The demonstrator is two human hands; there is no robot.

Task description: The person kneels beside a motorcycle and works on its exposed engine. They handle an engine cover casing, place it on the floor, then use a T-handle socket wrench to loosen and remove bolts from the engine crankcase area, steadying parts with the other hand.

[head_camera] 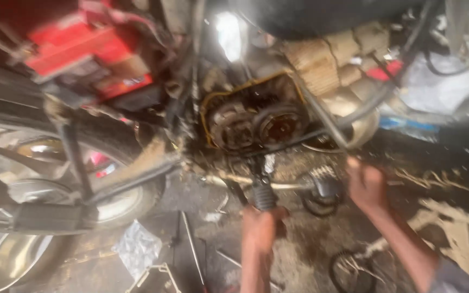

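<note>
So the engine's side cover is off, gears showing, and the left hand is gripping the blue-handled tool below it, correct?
Not quite. In the head view the left hand grips a black ribbed-handled tool, not blue. The open engine case with exposed round clutch and gears sits above it as you said.

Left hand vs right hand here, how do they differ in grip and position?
The left hand sits lower, below the open engine case, wrapped around a black ribbed tool handle that points up. The right hand sits higher and further right, closed on a thin metal rod that slants up towards the engine. The left forearm runs nearly straight up the picture; the right comes in diagonally from the lower right. Both are bare and gripping.
</note>
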